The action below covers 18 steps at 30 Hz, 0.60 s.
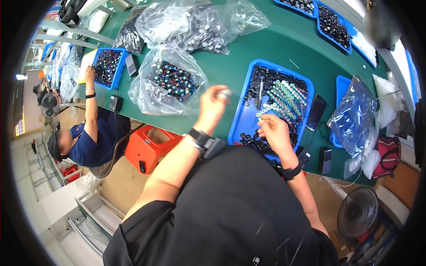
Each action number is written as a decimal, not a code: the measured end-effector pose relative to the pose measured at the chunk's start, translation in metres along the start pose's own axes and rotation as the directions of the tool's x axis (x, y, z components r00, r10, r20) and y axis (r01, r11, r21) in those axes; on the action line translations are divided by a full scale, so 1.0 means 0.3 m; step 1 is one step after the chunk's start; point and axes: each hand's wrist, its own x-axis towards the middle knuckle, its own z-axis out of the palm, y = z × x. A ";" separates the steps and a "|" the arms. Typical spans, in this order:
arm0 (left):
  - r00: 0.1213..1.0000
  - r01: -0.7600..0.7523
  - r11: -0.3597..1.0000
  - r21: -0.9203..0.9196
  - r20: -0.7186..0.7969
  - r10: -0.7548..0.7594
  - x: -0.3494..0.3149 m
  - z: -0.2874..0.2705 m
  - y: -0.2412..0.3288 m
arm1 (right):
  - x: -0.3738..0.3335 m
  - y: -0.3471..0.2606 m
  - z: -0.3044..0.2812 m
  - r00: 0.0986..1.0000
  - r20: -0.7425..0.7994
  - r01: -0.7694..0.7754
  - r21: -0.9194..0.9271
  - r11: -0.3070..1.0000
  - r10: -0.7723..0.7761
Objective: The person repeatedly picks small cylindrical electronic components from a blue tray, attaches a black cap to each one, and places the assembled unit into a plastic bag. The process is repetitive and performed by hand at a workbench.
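My left hand is raised between the clear plastic bag and the blue tray, its fingers curled and smeared by motion. A small pale, shiny thing shows at its fingertips, too blurred to name. Over the near part of the blue tray, the fingers of my right hand are pinched together beside rows of small round green-and-white parts with red and black wires. Whatever they hold is too small to make out. Loose black round caps lie around these rows, and a pen-like tool rests among them.
To the left, an open plastic bag holds wired parts. Filled bags lie behind. A phone and a small black box sit right of the tray. At far left, a co-worker reaches toward another blue tray.
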 end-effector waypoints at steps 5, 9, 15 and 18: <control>0.980 -0.054 0.998 -0.014 -0.194 0.050 0.120 -0.312 0.014 | 0.050 0.135 -0.124 0.997 -0.052 -0.049 0.032 0.998 0.051; 0.873 -0.263 0.894 0.363 -0.305 0.381 0.168 -0.496 -0.017 | 0.049 0.183 -0.138 0.995 -0.069 -0.072 0.047 0.996 0.075; 0.739 0.006 0.394 0.919 -0.270 0.618 0.250 -0.579 0.029 | 0.030 0.174 -0.109 0.995 -0.034 -0.089 0.065 0.994 0.092; 0.705 -0.311 0.193 0.931 0.090 0.704 0.178 -0.311 0.112 | 0.028 0.178 -0.114 0.994 -0.062 -0.084 0.072 0.994 0.089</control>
